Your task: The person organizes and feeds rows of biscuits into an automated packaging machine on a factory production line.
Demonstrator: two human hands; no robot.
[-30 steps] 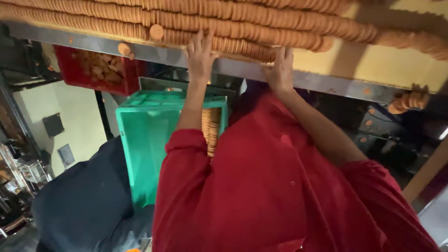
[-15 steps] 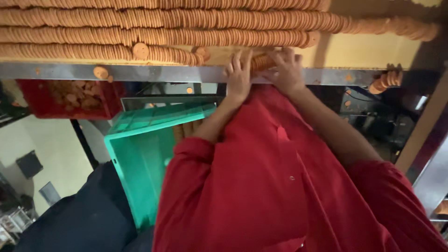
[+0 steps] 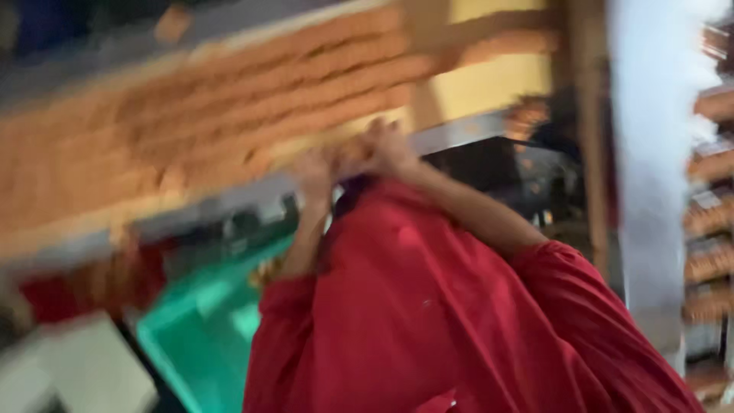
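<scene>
Both hands are up at the near edge of the belt of biscuits, and the whole frame is smeared by camera motion, so fine detail is lost. The left hand (image 3: 313,174) sits at about ten o'clock from the red-sleeved chest, its fingers raised against the metal rail (image 3: 229,200) that runs below the biscuits. The right hand (image 3: 386,145) is just beside it, toward one o'clock and slightly higher, at the lip where the rows of biscuits (image 3: 229,130) end. Something biscuit-coloured shows between the two hands, but the blur hides whether either hand has closed on it; I cannot tell how far the fingers are spread or whether anything is held. The rows lie as long bands whose axis runs from eight o'clock, low at the left, up to two o'clock at the right, so they stretch away from the hands mostly toward nine and ten o'clock. Of the two, the right hand is closer to the nearest row end, and the left hand is nearer to the rail. Below the left forearm, at about seven o'clock, a green crate (image 3: 199,336) stands open, well apart from both hands, with a red bin (image 3: 53,298) farther left.
</scene>
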